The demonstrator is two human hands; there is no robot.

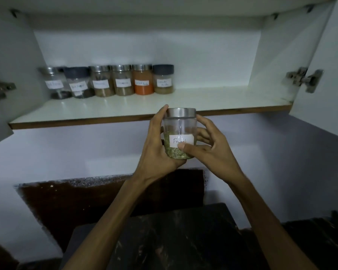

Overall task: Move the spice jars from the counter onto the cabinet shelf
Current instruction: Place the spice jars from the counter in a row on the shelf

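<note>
Glass spice jars (109, 81), six in a row, stand at the back left of the white cabinet shelf (213, 102). Below its front edge, the left hand (156, 147) and right hand (211, 151) both grip an upright fennel jar (179, 129).

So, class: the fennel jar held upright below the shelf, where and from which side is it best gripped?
Grip the fennel jar round its straight glass wall below the metal lid, from the sides, as the left hand and right hand do. It is upright and round, so fingers wrap it evenly.
</note>
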